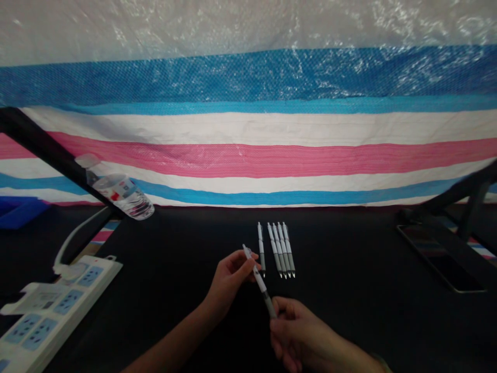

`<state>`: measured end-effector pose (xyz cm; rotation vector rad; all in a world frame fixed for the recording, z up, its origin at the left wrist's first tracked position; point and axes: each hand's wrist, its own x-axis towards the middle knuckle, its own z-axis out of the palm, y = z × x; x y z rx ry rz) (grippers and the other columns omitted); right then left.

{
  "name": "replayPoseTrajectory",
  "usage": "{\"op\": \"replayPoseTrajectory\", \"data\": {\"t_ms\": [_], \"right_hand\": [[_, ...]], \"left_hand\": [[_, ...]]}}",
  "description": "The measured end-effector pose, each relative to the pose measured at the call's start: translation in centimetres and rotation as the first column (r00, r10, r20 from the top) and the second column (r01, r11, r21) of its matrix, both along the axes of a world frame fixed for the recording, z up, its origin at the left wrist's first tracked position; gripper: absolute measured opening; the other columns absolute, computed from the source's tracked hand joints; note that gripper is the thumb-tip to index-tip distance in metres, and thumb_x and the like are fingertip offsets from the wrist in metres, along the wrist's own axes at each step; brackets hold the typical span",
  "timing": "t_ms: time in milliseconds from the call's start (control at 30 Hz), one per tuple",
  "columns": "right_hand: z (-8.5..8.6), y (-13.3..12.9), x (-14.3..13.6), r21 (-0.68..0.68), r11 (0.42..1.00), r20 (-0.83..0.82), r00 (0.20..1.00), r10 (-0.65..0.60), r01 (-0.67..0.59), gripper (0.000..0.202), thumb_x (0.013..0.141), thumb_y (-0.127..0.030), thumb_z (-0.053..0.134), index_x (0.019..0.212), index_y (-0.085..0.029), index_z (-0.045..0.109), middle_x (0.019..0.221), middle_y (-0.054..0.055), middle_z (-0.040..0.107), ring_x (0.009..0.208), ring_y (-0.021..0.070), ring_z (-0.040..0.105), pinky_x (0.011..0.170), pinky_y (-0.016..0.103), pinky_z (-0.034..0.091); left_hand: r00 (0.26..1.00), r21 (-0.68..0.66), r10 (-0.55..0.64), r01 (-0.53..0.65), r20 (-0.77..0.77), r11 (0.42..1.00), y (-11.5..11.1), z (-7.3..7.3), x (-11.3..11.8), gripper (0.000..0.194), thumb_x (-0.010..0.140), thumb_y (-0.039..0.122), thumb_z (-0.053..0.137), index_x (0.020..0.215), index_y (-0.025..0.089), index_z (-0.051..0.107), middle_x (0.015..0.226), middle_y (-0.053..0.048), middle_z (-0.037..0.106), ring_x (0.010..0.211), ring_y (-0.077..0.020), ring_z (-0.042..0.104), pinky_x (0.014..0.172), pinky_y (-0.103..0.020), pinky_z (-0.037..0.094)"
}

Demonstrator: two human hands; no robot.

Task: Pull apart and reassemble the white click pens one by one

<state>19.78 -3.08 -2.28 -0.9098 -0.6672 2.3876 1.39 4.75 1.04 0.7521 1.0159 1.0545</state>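
Between my two hands a white pen [259, 280] with a grey grip is held at a slant. My left hand [232, 277] pinches its upper, white part near the clip. The fingers of my right hand [293, 331] close round the grey grip end, and the tip is hidden there. Just beyond, a single pen [261, 246] of the same kind lies on the black table [174, 254]. To its right, several matching pens [282, 251] rest side by side, tips toward me.
A white power strip [58, 305] with a plugged-in cable sits at the left. Behind it a water bottle [130, 197] stands by a black bar. A phone [440, 259] lies at the right. A striped plastic sheet [248, 160] hangs across the back. A blue tray [21, 211] is far left.
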Motion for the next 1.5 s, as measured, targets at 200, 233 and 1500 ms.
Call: {"op": "replayPoseTrajectory", "data": {"t_ms": [200,233,1500], "right_hand": [[-1.0,-0.1,0.1,0.017,1.0,-0.046,0.999,-0.023,0.024,0.043,0.08,-0.049,0.081,0.088,-0.021,0.048,0.059,-0.002,0.07,0.028,0.0038,0.044,0.032,0.014,0.023],[-1.2,0.0,0.1,0.006,1.0,-0.058,0.998,-0.024,0.024,0.044,0.081,-0.051,0.08,0.088,-0.021,0.049,0.058,-0.002,0.07,0.028,0.0042,0.043,0.031,0.015,0.022],[-0.4,0.2,0.1,-0.075,0.995,-0.02,0.998,-0.059,0.058,0.055,0.086,-0.069,0.064,0.094,-0.015,0.059,0.064,0.003,0.07,0.032,0.0083,0.054,0.029,0.015,0.027]], "left_hand": [[0.991,0.068,-0.09,0.097,-0.104,0.993,-0.6,-0.1,0.1,0.033,0.077,0.047,0.085,0.089,0.017,0.078,0.077,-0.005,0.076,0.066,-0.0155,0.064,0.063,-0.025,0.051],[0.99,0.061,-0.098,0.105,-0.099,0.993,-0.6,-0.1,0.0,0.034,0.078,0.047,0.085,0.089,0.017,0.078,0.077,-0.005,0.076,0.066,-0.0156,0.064,0.064,-0.025,0.052],[0.997,0.033,-0.063,0.061,0.043,0.998,-0.2,-0.6,-0.3,0.037,0.078,0.046,0.086,0.094,0.014,0.078,0.08,-0.005,0.075,0.071,-0.0153,0.065,0.066,-0.025,0.054]]}}
